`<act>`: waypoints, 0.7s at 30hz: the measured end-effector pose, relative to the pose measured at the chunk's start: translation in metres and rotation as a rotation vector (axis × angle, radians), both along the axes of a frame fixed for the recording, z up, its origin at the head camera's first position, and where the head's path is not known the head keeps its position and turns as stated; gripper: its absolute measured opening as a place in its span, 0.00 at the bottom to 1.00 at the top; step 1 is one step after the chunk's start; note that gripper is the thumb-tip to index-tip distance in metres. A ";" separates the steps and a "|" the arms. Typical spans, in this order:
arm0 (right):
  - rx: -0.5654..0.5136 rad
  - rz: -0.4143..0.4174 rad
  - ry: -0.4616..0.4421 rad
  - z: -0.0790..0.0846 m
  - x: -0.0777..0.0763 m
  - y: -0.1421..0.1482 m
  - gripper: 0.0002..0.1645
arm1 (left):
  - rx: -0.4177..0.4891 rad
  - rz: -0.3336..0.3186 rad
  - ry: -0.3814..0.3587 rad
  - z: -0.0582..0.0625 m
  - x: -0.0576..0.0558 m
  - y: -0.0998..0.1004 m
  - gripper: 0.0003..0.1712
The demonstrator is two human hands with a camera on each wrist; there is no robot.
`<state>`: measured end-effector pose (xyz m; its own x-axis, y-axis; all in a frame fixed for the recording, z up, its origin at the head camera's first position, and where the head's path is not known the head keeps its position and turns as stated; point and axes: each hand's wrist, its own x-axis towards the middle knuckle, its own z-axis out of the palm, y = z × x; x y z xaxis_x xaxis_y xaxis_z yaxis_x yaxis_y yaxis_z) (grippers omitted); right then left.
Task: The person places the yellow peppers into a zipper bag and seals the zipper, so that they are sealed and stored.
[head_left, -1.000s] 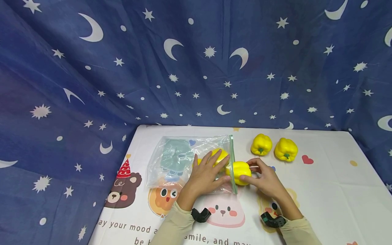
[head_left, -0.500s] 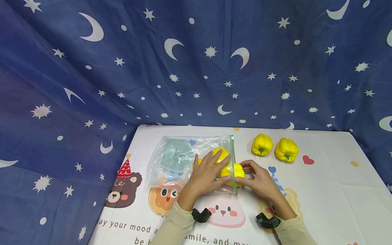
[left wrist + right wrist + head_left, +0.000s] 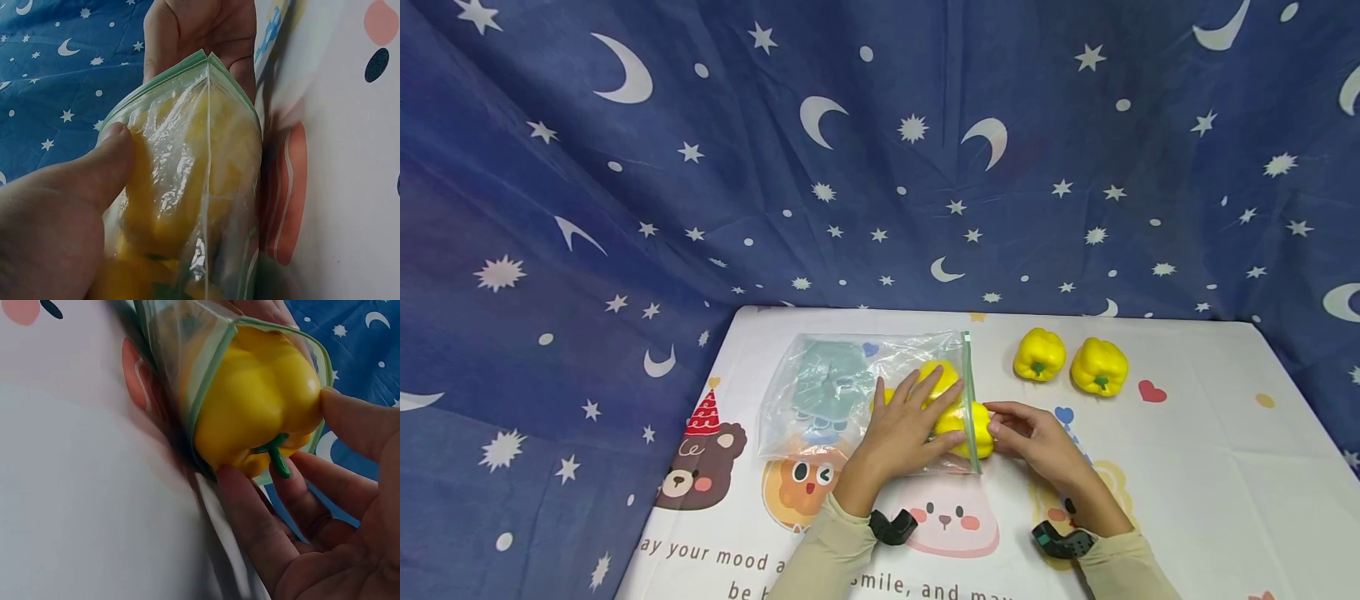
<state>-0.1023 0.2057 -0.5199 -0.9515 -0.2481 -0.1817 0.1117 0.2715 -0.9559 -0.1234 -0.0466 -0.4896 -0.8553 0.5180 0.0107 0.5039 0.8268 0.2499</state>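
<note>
A clear zip bag (image 3: 820, 350) with a green zip edge lies on the table, its mouth facing right. My left hand (image 3: 910, 421) rests on the bag with fingers spread, its thumb (image 3: 112, 156) along the plastic near the mouth. Inside, partly hidden by that hand, are yellow bell peppers (image 3: 938, 372). Another yellow bell pepper (image 3: 256, 394) sits mostly within the mouth, its green stem (image 3: 275, 453) facing out. My right hand (image 3: 1033, 437) holds this pepper by its stem end, thumb on one side and fingertips on the other.
Two more yellow bell peppers, one (image 3: 1039, 354) beside the other (image 3: 1100, 367), stand on the table behind my right hand. A white printed cloth (image 3: 1210, 475) covers the table. A blue star-and-moon curtain (image 3: 880, 167) hangs behind and at the left.
My right hand has moved left, and the pepper it holds has gone from mostly outside the bag to mostly inside the mouth. The left hand has stayed on the bag.
</note>
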 end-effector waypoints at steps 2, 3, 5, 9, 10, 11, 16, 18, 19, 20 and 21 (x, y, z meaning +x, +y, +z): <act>-0.015 0.003 -0.004 0.000 0.000 -0.001 0.32 | 0.001 0.000 -0.003 0.000 0.000 0.000 0.42; -0.020 0.005 -0.004 -0.001 -0.001 -0.001 0.32 | 0.002 0.000 -0.004 0.001 0.000 0.000 0.42; -0.028 0.009 -0.013 -0.001 -0.001 -0.002 0.32 | 0.006 -0.001 -0.004 0.002 0.000 0.000 0.42; -0.047 0.018 -0.020 -0.002 -0.002 -0.001 0.32 | 0.007 0.001 0.003 0.003 0.001 0.000 0.42; -0.055 0.020 -0.022 -0.002 -0.002 -0.001 0.31 | 0.007 0.001 0.004 0.003 0.001 0.000 0.42; -0.064 0.021 -0.024 -0.002 -0.003 0.000 0.31 | 0.007 0.001 0.005 0.003 0.001 0.001 0.42; -0.100 0.035 -0.021 -0.003 -0.004 0.001 0.30 | -0.002 -0.003 0.012 0.003 0.000 0.003 0.42; -0.111 0.039 -0.018 -0.003 -0.004 0.000 0.30 | -0.009 -0.004 0.014 0.003 0.000 0.004 0.42; -0.114 0.040 -0.015 -0.003 -0.004 0.000 0.30 | -0.010 -0.005 0.015 0.003 0.000 0.004 0.42; -0.115 0.041 -0.013 -0.003 -0.004 0.000 0.30 | -0.009 -0.005 0.017 0.003 0.000 0.004 0.42; -0.118 0.041 -0.012 -0.002 -0.004 0.000 0.30 | -0.006 -0.005 0.015 0.003 0.001 0.005 0.42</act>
